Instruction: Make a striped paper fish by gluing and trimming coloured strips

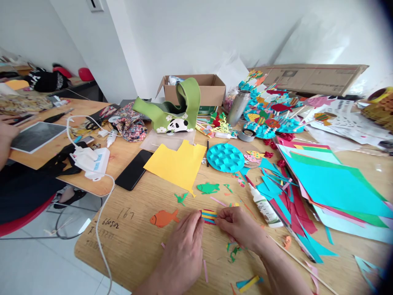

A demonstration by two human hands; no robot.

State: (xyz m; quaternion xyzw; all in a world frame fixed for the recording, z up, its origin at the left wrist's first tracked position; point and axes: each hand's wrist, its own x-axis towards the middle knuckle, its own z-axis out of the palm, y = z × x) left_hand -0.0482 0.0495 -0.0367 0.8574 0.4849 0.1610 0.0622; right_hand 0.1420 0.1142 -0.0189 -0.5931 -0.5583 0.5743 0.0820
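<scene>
A small paper piece striped in yellow, blue and red [209, 216] lies between my two hands near the table's front. My left hand [186, 246], fingers pressed together, holds its left end. The thumb and fingers of my right hand [235, 225] pinch its right end. Both hands partly cover the piece, so its outline is unclear. To the left rests an orange paper fish [164, 218]; beyond the hands are a green paper fish [208, 188] and a green scrap [181, 198]. A white glue bottle [265, 207] lies right of my right hand.
Yellow paper [178, 162], a black phone [134, 170] and a blue textured disc [225, 157] lie farther back. Coloured sheets [340, 180] and cut strips cover the right side. A green panda bag [172, 119] and a steel bottle [239, 108] stand behind. A white cable [98, 233] crosses the left edge.
</scene>
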